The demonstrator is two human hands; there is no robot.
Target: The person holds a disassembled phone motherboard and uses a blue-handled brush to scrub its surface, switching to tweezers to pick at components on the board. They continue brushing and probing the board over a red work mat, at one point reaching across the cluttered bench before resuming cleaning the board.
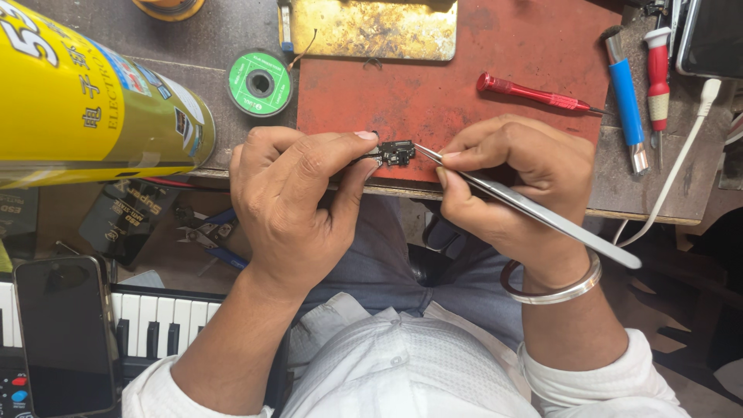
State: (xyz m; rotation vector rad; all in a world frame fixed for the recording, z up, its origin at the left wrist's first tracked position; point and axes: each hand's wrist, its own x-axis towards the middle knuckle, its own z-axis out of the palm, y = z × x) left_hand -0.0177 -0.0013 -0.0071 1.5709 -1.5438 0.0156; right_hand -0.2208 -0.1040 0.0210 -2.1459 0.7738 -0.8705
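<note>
While left hand [290,197] pinches it | circuit board [395,153] lies left-right | tweezers [526,205] point left

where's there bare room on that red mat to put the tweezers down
The red mat is bare between the brass plate above, the red screwdriver to the right and the hands below. It is crowded at the front edge, where the left hand pinches a small board and the right hand holds tweezers.

Bright, even daylight fills the scene, casting only soft shadows under the hands onto the red mat [464,70]. Mild glare streaks the yellow spray can [85,93] and the steel tweezers [534,210]. Focus is sharp centrally; edges bow slightly.
</note>
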